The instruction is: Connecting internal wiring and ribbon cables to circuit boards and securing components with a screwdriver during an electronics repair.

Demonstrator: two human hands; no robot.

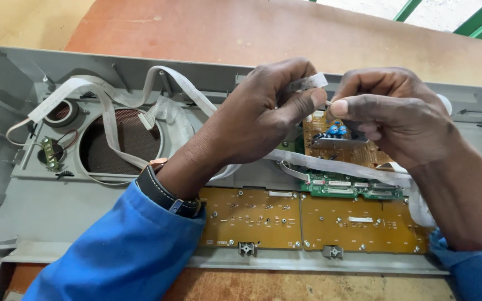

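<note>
I see my left hand (263,114) and my right hand (389,114) close together at 12 o'clock above the open grey casing (40,206). Both pinch the end of a white ribbon cable (311,82), fingertips almost touching. Below them lie an orange circuit board (313,220) at 6 o'clock and a round speaker grille (121,142) at 9 o'clock.

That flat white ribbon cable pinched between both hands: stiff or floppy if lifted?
Probably floppy: the ribbon cable bends between the left hand and right hand, and similar strips loop loosely across the grey housing. Likely light, and creasable.
</note>
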